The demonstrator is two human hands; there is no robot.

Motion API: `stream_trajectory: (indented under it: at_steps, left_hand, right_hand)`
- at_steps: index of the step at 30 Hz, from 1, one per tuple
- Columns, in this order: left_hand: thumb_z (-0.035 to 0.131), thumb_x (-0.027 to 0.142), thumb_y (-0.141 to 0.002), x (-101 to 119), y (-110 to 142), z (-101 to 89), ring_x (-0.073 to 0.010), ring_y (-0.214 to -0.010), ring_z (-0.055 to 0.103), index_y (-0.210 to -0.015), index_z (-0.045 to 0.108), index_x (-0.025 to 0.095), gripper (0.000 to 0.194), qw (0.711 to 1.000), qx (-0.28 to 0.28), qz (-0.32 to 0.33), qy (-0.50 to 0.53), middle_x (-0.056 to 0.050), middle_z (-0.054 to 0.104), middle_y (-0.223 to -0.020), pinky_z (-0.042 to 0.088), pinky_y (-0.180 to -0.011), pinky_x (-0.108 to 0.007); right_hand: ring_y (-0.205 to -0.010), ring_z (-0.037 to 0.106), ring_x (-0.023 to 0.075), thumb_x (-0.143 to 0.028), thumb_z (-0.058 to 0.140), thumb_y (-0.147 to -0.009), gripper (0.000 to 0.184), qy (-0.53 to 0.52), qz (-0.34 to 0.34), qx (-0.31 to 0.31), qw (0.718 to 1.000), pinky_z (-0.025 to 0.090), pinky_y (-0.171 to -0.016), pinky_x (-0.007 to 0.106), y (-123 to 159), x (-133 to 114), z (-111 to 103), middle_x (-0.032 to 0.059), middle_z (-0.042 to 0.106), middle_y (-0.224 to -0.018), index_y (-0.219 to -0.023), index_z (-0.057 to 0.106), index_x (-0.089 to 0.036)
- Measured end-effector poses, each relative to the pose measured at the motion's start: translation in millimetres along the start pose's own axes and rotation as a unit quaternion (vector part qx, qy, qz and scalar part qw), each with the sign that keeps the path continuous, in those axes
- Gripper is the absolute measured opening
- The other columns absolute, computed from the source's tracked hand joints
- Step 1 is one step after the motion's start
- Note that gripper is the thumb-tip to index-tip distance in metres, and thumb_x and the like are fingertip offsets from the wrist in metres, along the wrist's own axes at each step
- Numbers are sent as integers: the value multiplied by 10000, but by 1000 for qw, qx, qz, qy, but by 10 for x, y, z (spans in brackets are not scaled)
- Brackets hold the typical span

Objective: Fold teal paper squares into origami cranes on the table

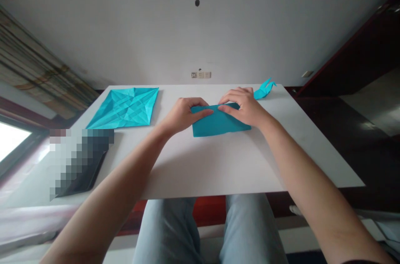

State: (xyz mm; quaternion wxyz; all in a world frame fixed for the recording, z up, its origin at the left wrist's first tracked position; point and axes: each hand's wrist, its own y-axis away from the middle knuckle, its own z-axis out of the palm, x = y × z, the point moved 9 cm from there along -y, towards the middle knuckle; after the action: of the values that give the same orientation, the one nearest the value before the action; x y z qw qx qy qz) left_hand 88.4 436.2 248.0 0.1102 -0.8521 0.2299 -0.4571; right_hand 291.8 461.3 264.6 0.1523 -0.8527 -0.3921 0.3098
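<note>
A folded sheet of teal paper (218,124) is held over the middle of the white table, its long upper edge pinched between both hands. My left hand (184,114) grips the upper left part, thumb on the near face and fingers behind. On the upper right, my right hand (245,105) pinches the same edge, its thumb close to the left thumb. The fingers behind the paper are partly hidden. Just beyond my right hand stands a turquoise origami crane (265,89), partly covered by that hand.
A creased turquoise sheet (128,108) lies flat at the table's far left. Nearer on the left is a dark, flat object (84,168), partly pixelated. The white table (200,172) reaches the wall, where sockets (201,75) sit. My legs are below the near edge.
</note>
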Motion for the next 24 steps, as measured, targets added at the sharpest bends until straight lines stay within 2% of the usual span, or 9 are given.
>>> stream_trajectory:
  at_steps: [2,5,8,10,12,16,21,24]
  left_hand:
    - [859,564,-975,14,5,18,-205,-814,725,-925,892,219,350,1000,11,3,-1,-48,856,-882,551,-762,-312]
    - [872,571,-948,-47,-8,-42,-192,-769,685,-878,877,216,362,999,44,-14,-10,-46,839,-841,512,-705,-306]
    - [902,621,-908,-170,-33,-165,-174,-710,629,-860,867,216,409,996,81,-42,-3,-43,814,-805,444,-615,-287]
    - [930,670,-863,-283,-46,-268,-158,-655,577,-851,858,215,461,992,108,-66,13,-40,782,-765,392,-560,-274]
    - [945,700,-827,-410,-56,-365,-153,-631,557,-860,847,211,500,986,135,-92,45,-42,757,-745,384,-540,-265]
    - [913,742,-819,-579,-68,-515,-166,-669,578,-836,803,210,544,973,185,-109,89,-44,718,-748,431,-570,-273]
    - [798,706,-899,-595,-33,-653,-188,-777,590,-851,789,226,483,962,258,-92,-2,-39,696,-801,460,-685,-304]
    - [746,694,-943,-577,0,-705,-205,-835,595,-900,772,247,450,950,303,-72,-38,-28,655,-804,490,-776,-326]
  right_hand:
    - [-1089,790,332,-666,688,-1150,437,-14,7,-19,1000,393,-1208,586,-9,-7,51,45,899,-1060,-968,823,-292]
    - [-969,766,321,-712,751,-1096,453,-26,29,-3,999,436,-1168,579,-20,120,12,48,885,-973,-941,835,-294]
    - [-835,712,296,-828,778,-1030,565,-48,67,19,996,510,-1008,527,-10,321,-77,65,852,-881,-913,852,-280]
    - [-846,713,292,-890,787,-988,626,-80,100,37,991,528,-904,481,11,466,-136,76,852,-910,-937,868,-271]
    - [-903,730,295,-931,805,-942,669,-111,125,60,984,542,-874,455,31,594,-186,86,864,-975,-964,878,-267]
    - [-892,728,269,-978,837,-866,722,-149,140,95,974,579,-901,452,34,762,-200,86,862,-974,-927,859,-258]
    - [-772,707,219,-983,923,-747,746,-238,173,128,947,588,-730,383,28,827,-116,39,801,-837,-906,808,-264]
    - [-794,738,212,-918,993,-720,710,-318,193,116,921,635,-753,374,30,752,0,26,812,-847,-917,796,-265]
